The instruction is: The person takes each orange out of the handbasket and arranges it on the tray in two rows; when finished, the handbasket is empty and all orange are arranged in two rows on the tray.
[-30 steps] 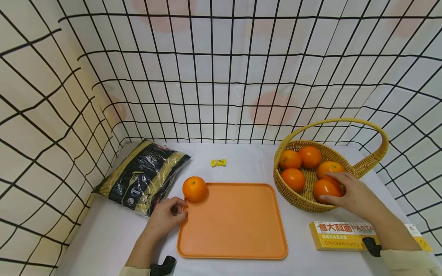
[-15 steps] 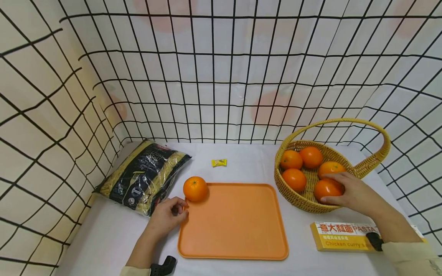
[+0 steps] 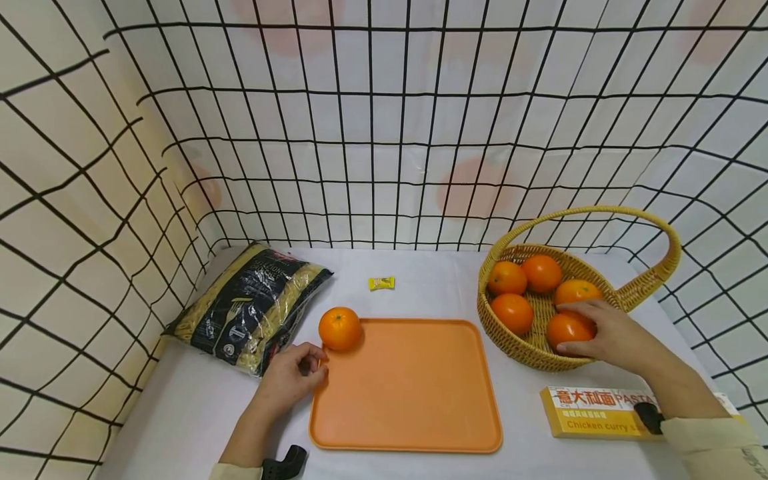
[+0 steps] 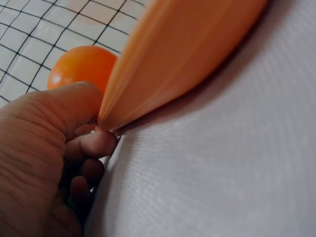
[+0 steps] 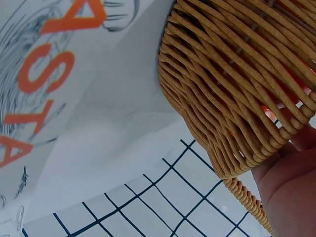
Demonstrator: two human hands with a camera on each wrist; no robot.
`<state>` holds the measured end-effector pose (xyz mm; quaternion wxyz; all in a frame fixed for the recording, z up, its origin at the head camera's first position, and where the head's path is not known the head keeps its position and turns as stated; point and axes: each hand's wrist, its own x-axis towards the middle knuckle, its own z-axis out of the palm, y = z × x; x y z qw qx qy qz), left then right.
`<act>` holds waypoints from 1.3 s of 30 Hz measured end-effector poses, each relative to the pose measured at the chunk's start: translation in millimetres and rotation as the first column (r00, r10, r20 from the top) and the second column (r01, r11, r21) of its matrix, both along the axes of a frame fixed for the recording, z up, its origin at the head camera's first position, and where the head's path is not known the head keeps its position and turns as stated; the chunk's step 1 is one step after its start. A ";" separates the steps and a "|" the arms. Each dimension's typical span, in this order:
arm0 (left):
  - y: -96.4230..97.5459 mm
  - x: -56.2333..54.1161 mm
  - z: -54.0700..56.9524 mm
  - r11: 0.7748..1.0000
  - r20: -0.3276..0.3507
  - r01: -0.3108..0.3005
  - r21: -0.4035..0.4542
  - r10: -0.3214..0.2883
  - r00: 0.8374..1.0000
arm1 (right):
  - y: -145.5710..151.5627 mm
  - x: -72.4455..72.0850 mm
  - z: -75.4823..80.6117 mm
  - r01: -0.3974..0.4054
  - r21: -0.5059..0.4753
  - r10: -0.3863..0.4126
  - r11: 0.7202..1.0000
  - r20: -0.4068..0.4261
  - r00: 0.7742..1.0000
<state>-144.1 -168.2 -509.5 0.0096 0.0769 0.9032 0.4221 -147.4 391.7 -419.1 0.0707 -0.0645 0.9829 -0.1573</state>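
Observation:
My left hand [image 3: 291, 377] pinches the left rim of a flat orange tray [image 3: 408, 393]. In the left wrist view the thumb lies over the tray's edge and a fingertip under it. One whole orange [image 3: 340, 329] sits on the tray's far left corner, just beyond that hand. On the right, my right hand [image 3: 606, 337] reaches over the near rim of a woven basket [image 3: 522, 350]. Its thumb and fingers curl round an orange [image 3: 567, 331] inside. Several more oranges [image 3: 512, 313] lie in the basket. The right wrist view shows mostly the basket's outer weave [image 5: 237, 84], hiding the fingertips.
A plastic bag of pasta [image 3: 249, 310] lies at the left. A small yellow wrapped candy [image 3: 381, 283] is behind the tray. In front of the basket lies a pasta box [image 3: 591, 413], partly under the right forearm. Black wire grid [image 3: 390, 160] walls the table's back and sides.
The right forearm and sleeve have shifted slightly and cover more of the pasta box's right end. Both hands keep the same holds, and the oranges have not moved.

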 end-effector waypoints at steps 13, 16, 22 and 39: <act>0.4 -0.8 -1.3 1.000 -0.002 -0.004 0.010 0.004 1.000 | 0.1 -0.1 -5.8 -0.005 0.025 0.006 1.000 -0.031 0.999; 1.1 -0.5 -0.7 1.000 -0.007 -0.009 0.004 0.009 1.000 | -0.7 0.8 -4.3 -0.004 0.026 0.005 1.000 -0.040 0.999; 1.9 1.1 -0.1 1.000 -0.020 -0.019 -0.009 0.018 1.000 | -5.4 2.9 3.2 -0.005 0.009 0.006 1.000 -0.081 0.997; 1.1 0.5 -1.9 1.000 -0.014 -0.012 0.003 0.012 1.000 | -33.5 12.5 23.4 0.013 -0.081 -0.036 0.997 -0.293 0.955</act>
